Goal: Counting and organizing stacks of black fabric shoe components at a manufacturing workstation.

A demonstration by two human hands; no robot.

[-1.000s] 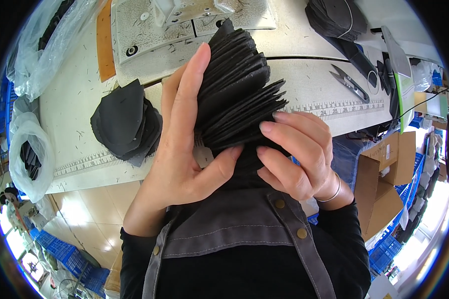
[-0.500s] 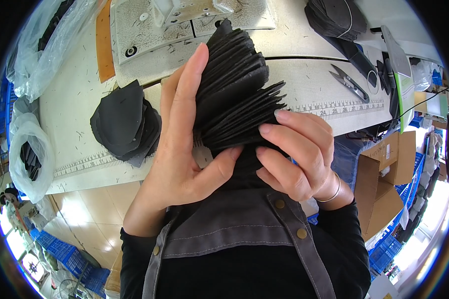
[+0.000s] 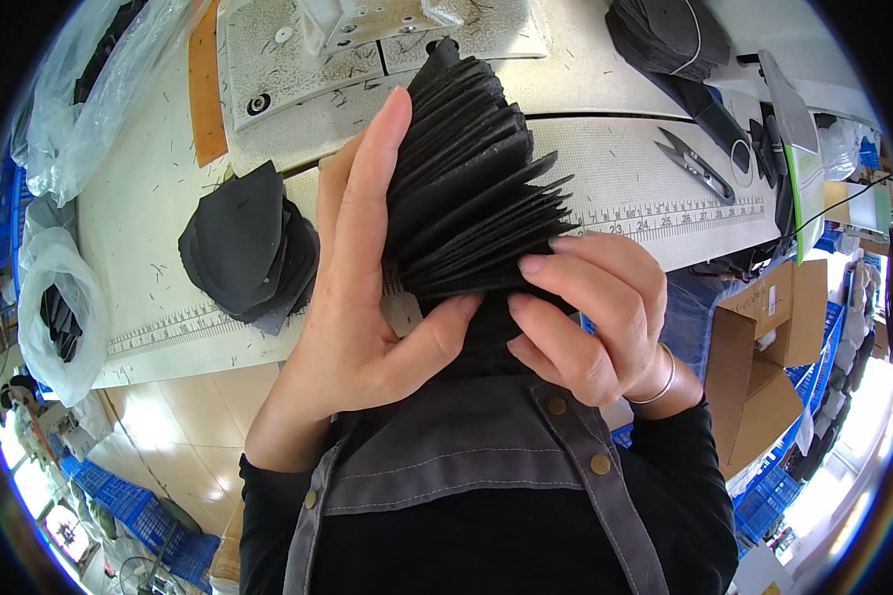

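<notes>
A thick stack of thin black cut pieces is held up above the table's near edge, its layers fanned apart at the right. My left hand grips the stack's left side, thumb along the bottom and fingers stretched up behind its edge. At the lower right corner, my right hand pinches the lowest layers between fingertips and thumb. Left of the stack, a smaller pile of rounded black pieces lies on the table.
Scissors lie at the right, beyond a printed ruler strip. A tied bundle of black pieces sits at the back right. The sewing machine bed is at the back. Plastic bags hang at left; a cardboard box stands at right.
More layers at the stack's right side have spread apart, and the fan is looser in the middle. The right fingertips have dropped slightly; the left hand has hardly moved.
</notes>
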